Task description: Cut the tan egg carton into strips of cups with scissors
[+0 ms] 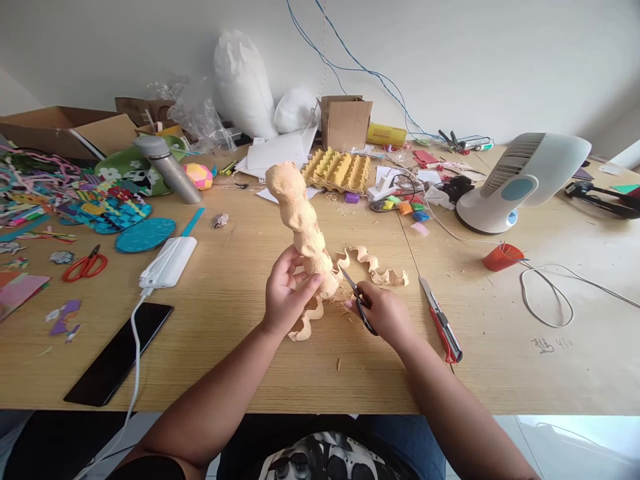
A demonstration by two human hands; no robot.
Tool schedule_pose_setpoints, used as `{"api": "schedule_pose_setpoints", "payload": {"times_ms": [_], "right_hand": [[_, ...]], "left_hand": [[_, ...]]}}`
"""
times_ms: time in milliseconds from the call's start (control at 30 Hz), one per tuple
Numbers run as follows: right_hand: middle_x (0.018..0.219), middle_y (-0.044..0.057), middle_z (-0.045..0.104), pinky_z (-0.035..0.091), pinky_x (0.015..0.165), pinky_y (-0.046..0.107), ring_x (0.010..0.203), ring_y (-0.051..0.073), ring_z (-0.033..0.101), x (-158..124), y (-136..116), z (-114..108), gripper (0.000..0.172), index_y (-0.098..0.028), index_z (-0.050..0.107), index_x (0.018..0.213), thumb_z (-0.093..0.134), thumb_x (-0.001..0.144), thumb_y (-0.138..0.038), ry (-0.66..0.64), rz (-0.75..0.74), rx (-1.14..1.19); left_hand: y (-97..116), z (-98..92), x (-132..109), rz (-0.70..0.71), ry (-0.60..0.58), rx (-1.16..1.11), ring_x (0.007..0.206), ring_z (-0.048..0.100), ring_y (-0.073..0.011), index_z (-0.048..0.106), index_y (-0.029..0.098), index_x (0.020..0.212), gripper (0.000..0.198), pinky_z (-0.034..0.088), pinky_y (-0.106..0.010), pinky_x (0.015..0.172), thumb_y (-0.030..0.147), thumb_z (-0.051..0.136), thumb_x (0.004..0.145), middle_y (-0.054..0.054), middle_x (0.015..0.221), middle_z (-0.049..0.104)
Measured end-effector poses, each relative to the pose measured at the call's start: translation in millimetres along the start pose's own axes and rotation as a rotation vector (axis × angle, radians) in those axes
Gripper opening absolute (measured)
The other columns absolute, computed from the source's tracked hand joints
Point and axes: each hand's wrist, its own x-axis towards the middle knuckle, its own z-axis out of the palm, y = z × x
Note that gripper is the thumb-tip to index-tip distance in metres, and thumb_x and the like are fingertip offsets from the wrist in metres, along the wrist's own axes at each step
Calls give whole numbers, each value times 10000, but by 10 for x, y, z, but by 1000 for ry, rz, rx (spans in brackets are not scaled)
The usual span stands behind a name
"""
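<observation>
A long, bumpy, cream-coloured egg carton strip (301,217) is held up at a tilt over the table. My left hand (287,290) is wrapped round its lower end, thumb in front. My right hand (383,308) grips dark-handled scissors (361,305), whose tips point up and left, close to the strip's lower right edge. Wavy cut-off trimmings (390,277) lie behind and beside the scissors, and another trimming (306,323) lies under my left hand. Small crumbs are scattered around.
A red utility knife (440,323) lies right of my right hand. Further right are an orange cup (503,257) and a white fan (520,183). On the left are a black phone (119,353), a white power bank (169,262) and red scissors (85,265). Behind sits a yellow egg tray (337,170).
</observation>
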Motion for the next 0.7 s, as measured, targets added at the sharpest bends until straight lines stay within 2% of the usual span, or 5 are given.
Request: {"api": "schedule_pose_setpoints", "payload": {"times_ms": [133, 200, 300, 533, 700], "right_hand": [[811, 4, 664, 351, 635, 265, 729, 189, 595, -13, 36, -17, 338, -238, 610, 1057, 597, 1003, -571, -26, -117, 189], [878, 17, 661, 398, 692, 272, 797, 195, 605, -27, 40, -24, 366, -228, 590, 1124, 563, 1018, -578, -19, -179, 240], [893, 22, 658, 406, 704, 279, 794, 192, 591, -34, 27, -21, 378, -223, 598, 1136, 570, 1020, -581, -16, -182, 234], [857, 24, 669, 366, 659, 271, 728, 178, 578, -27, -2, 9, 376, -214, 666, 1150, 703, 963, -538, 19, -190, 198], [808, 13, 662, 342, 634, 266, 680, 171, 554, -35, -10, 15, 356, -214, 678, 1140, 708, 965, -523, 30, -182, 182]], "left_hand": [[-55, -44, 56, -142, 51, -98, 1206, 727, -254, 648, 273, 1393, 556, 646, -333, 916, 394, 839, 885, -118, 1373, 714], [-92, -69, 73, -243, 63, -155, 1115, 757, -227, 666, 284, 1373, 535, 648, -286, 814, 420, 833, 883, -105, 1362, 725], [-136, -90, 79, -338, 47, -221, 1041, 769, -201, 685, 300, 1353, 504, 642, -255, 721, 429, 824, 885, -88, 1373, 724], [-135, -73, 60, -395, -16, -313, 1067, 763, -219, 691, 299, 1347, 508, 664, -300, 761, 418, 832, 873, -83, 1383, 720], [-19, -50, 44, -473, -59, -343, 1086, 749, -210, 683, 281, 1371, 553, 643, -258, 769, 385, 856, 856, -76, 1415, 696]]}}
